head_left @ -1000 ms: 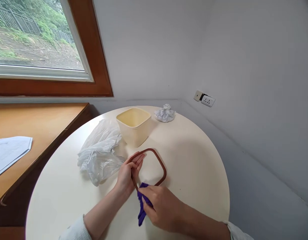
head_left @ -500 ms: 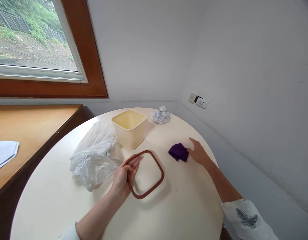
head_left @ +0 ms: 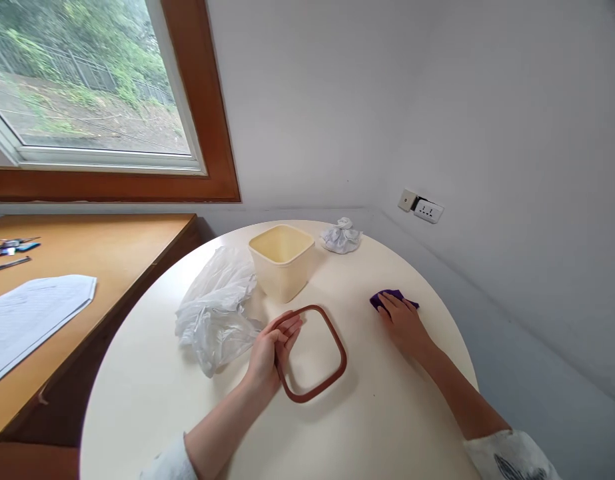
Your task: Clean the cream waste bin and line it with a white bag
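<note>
Handling one frame (head_left: pixel 342 360), one cloth (head_left: pixel 376 301)

My right sleeve (head_left: pixel 507 448) is off-white with a dark grey print, my left sleeve (head_left: pixel 172 460) pale bluish. I see reddish brown on the square ring (head_left: pixel 343 360), deep purple on the cloth (head_left: pixel 376 302), pale yellow on the tub (head_left: pixel 282 277), cream on the table (head_left: pixel 377 433).

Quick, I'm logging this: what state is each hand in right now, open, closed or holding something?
Left hand: closed on one side of a brown square frame.
Right hand: open, laid over a purple cloth.
</note>
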Motion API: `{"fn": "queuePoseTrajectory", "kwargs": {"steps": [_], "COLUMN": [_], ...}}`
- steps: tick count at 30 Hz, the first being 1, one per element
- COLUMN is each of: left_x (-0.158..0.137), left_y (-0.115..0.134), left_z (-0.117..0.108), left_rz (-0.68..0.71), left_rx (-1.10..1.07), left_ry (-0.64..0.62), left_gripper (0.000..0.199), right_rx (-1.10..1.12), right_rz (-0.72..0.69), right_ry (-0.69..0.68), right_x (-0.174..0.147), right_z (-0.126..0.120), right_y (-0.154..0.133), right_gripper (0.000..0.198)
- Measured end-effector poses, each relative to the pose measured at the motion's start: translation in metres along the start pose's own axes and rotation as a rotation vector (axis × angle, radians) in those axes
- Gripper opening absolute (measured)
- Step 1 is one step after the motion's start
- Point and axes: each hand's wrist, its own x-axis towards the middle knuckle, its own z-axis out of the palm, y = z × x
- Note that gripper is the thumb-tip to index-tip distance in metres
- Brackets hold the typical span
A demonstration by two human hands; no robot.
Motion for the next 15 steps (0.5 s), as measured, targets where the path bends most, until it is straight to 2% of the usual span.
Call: {"fn": "queuePoseTrajectory", "kwargs": {"steps": [2, 5, 7, 11, 13, 15], "left_x": [-0.001, -0.004, -0.007, -0.013, -0.016, -0.018], "left_y": [0.002, 0.004, 0.006, 0.009, 0.011, 0.011], "left_z": [0.001, 0.003, 0.004, 0.008, 0.010, 0.011], "left_rz": [0.002, 0.014, 0.022, 0.025, 0.033, 0.042], "left_rx": [-0.014, -0.052, -0.075, -0.077, -0.057, -0.045], "left_ry": [0.008, -0.006, -0.034, -0.105, -0.139, -0.169], "left_gripper": [0.047, 0.043, 0.043, 0.043, 0.045, 0.050], "right_rx": [0.216, 0.565, 0.668, 0.601, 0.541, 0.476], "right_rz": [-0.048, -0.044, -0.062, -0.174, -0.220, -0.208], "right_ry": [-0.034, -0.283, -0.386, -0.334, -0.286, -0.209], "right_x": [-0.005, -0.018, -0.026, -0.033, -0.029, -0.020], "right_z": [-0.006, -0.014, -0.015, -0.011, -0.011, -0.013], "right_y": [-0.017, -0.051, -0.072, -0.095, -0.094, -0.083], "right_gripper": [0.047, 0.046, 0.045, 0.031, 0.030, 0.034]}}
